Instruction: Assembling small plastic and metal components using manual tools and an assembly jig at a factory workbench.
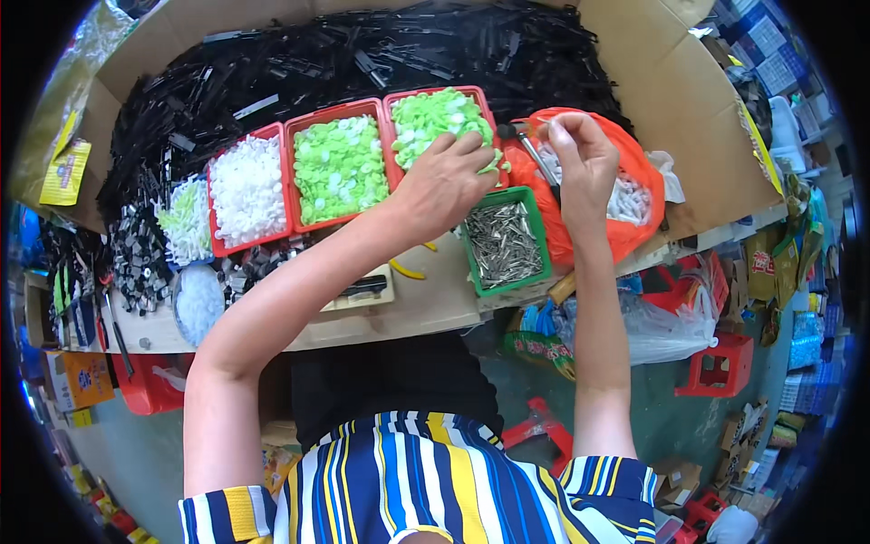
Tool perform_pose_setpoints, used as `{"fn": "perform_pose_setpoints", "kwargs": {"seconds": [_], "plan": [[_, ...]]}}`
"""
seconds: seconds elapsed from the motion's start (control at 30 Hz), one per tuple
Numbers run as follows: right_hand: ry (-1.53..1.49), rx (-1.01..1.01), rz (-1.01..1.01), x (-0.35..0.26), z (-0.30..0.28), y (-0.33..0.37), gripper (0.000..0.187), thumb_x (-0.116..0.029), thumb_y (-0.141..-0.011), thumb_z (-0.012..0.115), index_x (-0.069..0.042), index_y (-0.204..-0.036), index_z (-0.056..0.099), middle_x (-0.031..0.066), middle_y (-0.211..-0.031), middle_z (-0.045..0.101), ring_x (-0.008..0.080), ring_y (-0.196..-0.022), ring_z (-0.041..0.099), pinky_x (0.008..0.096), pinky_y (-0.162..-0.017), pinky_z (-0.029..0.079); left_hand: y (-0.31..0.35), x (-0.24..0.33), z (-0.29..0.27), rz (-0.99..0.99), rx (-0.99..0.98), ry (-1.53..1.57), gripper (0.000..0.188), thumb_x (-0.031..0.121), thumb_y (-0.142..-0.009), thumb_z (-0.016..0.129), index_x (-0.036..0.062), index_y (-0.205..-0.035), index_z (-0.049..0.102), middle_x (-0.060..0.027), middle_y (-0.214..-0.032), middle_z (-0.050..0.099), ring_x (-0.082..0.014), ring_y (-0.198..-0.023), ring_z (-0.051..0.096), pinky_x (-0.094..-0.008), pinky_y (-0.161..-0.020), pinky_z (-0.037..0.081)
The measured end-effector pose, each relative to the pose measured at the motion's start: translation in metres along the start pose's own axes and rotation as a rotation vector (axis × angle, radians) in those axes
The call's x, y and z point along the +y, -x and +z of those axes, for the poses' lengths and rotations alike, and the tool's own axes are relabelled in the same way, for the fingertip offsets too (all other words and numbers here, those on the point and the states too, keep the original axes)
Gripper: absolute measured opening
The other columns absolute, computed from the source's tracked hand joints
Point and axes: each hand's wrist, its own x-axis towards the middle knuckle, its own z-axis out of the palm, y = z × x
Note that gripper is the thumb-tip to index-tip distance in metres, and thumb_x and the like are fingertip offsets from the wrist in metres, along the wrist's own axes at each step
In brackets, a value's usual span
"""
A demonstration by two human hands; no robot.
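My left hand [449, 184] reaches over the right-hand red bin [487, 93] of light green and white caps [430, 116]. Its fingers are curled down, with green bits at the fingertips; what they grip is unclear. My right hand [587, 168] is raised above an orange-red plastic bag [625, 140] holding small white parts [627, 201]. Thumb and fingers are pinched together, but whatever is between them is too small to make out. Beside that hand, a slim silver-and-black stick [540, 163] slants across the bag's edge. A green tray [518, 288] of metal pins stands between and below both hands.
Black plastic strips [353, 63] are heaped behind the bins, inside cardboard walls [666, 82]. Further left are another bin of green caps [340, 168], white parts [246, 190] and a bowl of clear pieces [198, 304]. Yellow-handled pliers [408, 271] lie near the front edge. A red stool [716, 365] stands at right.
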Motion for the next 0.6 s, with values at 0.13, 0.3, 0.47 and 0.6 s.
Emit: {"fn": "perform_pose_setpoints", "kwargs": {"seconds": [0.13,0.3,0.47,0.6], "plan": [[0.0,0.032,0.049,-0.013,-0.02,0.021,0.011,-0.008,-0.096,0.057,0.001,-0.092,0.064,0.0047,-0.087,0.067,0.0094,-0.082,0.062,0.0251,-0.078,0.049,-0.028,0.009,0.014,-0.036,-0.017,-0.007,0.011,0.016,-0.079,0.066,0.0095,-0.088,0.067,-0.0057,-0.101,0.059,-0.0232,-0.111,0.052,-0.0384,-0.089,0.042],[0.01,0.063,0.054,-0.005,-0.04,0.032,0.011,-0.007,-0.095,0.057,0.001,-0.091,0.064,0.0047,-0.085,0.067,0.0097,-0.08,0.062,0.0254,-0.078,0.048,-0.043,-0.002,0.029,0.101,-0.098,-0.106,0.006,0.014,-0.079,0.062,0.0102,-0.082,0.064,-0.0034,-0.098,0.061,-0.0207,-0.111,0.052,-0.0381,-0.09,0.041],[-0.037,0.089,0.065,-0.001,-0.039,0.04,0.007,-0.005,-0.094,0.06,0.0,-0.089,0.063,-0.0003,-0.08,0.063,0.0048,-0.074,0.058,0.0206,-0.068,0.047,-0.046,-0.008,0.023,0.215,-0.114,-0.173,0.005,0.012,-0.078,0.061,0.0098,-0.082,0.063,-0.0027,-0.097,0.062,-0.0203,-0.113,0.051,-0.0367,-0.096,0.04],[0.065,0.04,0.118,-0.004,-0.025,0.058,0.006,-0.005,-0.092,0.062,0.0,-0.088,0.062,-0.0006,-0.079,0.06,0.0048,-0.072,0.056,0.0224,-0.066,0.045,-0.03,-0.005,0.004,-0.069,0.18,0.216,0.011,0.006,-0.077,0.069,0.0038,-0.087,0.07,-0.0069,-0.093,0.067,-0.0247,-0.102,0.059,-0.0385,-0.087,0.047]]}}
